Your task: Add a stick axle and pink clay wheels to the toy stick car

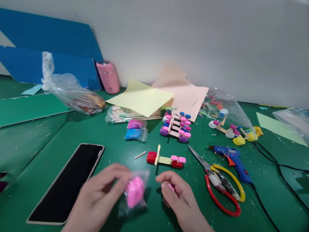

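My left hand [104,193] pinches the edge of a small clear bag [135,192] with a pink lump inside. To its right, my right hand [178,195] is curled, and a bit of pink shows between its fingers. Just beyond both hands lies a little stick model [165,160] with red wheels and pink pieces on its right end. A short white stick [140,155] is left of it. Farther back, several similar models [175,127] with purple, pink and blue parts stand in a row. Small bags of purple and blue material [133,134] lie beside them.
A phone [67,182] lies at left. Scissors [219,183] and a blue glue gun [233,159] with its cable are at right. Behind are paper sheets [140,96], a pink flask [108,77], plastic bags [72,92] and more models [231,131].
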### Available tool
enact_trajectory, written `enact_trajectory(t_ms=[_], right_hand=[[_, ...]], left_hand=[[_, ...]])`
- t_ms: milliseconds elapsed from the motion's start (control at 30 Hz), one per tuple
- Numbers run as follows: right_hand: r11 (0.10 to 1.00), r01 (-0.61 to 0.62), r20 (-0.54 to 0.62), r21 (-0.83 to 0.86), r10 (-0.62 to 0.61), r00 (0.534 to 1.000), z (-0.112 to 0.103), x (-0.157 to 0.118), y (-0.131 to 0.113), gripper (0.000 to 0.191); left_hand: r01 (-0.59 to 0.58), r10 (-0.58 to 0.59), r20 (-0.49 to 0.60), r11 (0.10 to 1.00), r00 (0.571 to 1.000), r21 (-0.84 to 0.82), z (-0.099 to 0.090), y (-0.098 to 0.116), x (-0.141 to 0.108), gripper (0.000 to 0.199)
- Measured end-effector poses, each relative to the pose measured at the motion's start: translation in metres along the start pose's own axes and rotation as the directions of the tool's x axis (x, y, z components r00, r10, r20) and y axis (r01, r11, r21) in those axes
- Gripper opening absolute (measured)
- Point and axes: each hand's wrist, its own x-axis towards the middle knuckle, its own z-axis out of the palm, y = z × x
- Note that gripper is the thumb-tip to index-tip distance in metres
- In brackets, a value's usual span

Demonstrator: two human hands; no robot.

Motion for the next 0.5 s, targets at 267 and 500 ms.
enact_trajectory(t_ms=[267,500], right_hand=[[0.852,-0.115,-0.103,0.51,0.194,0.976,-0.003,0.001,0.009,0.018],[0.851,-0.113,-0.145,0.513,0.216,0.966,-0.003,-0.001,0.008,0.023]], left_hand=[[-0.16,0.392,-0.085,0.553,0.916,0.818,-0.018,-0.051,0.042,0.02],[-0.286,0.306,0.159,0.432,0.939,0.856,0.015,-0.063,0.036,0.029]])
